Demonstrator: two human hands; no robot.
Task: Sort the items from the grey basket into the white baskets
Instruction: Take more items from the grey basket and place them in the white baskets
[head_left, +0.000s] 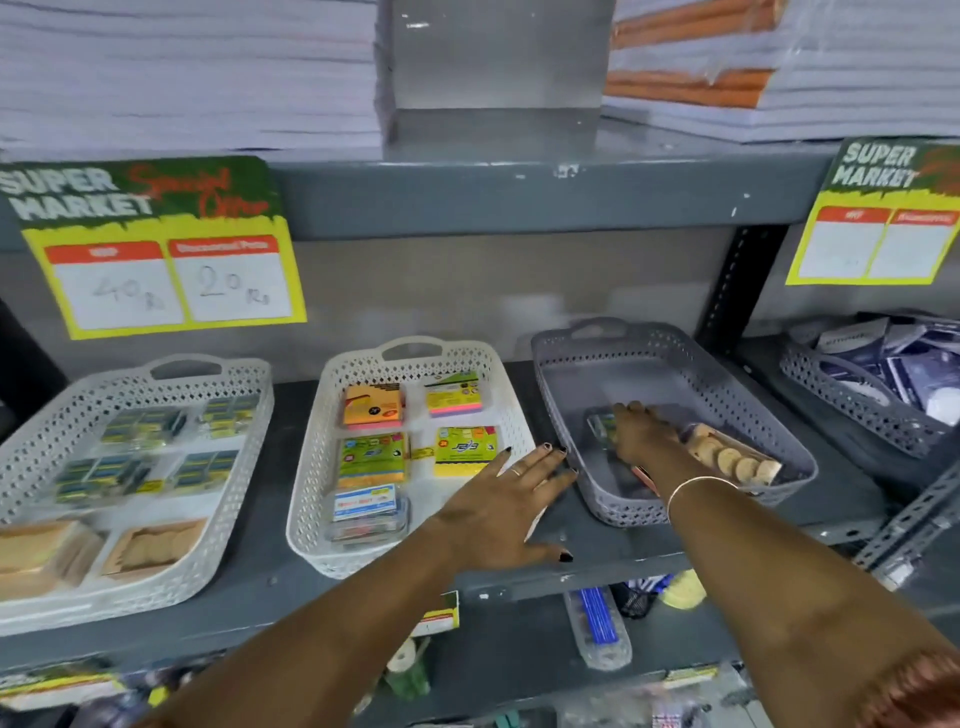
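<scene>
The grey basket (623, 343) stands on the shelf, right of centre. In its near half lie a clear packet of round wooden discs (732, 457) and a small clear pack (602, 428), partly hidden. My right hand (636, 431) reaches into this basket and rests over the small pack; whether its fingers grip it is not visible. My left hand (504, 509) lies flat with fingers spread, between the grey basket and the middle white basket (322, 447), which holds several sticky-note pads. The left white basket (244, 457) holds small boxes and wooden pieces.
A second grey basket (852, 410) with dark packets stands at the far right. A slotted upright post (737, 291) rises behind the grey baskets. Price signs hang from the shelf above, which carries paper stacks. A lower shelf holds more stationery.
</scene>
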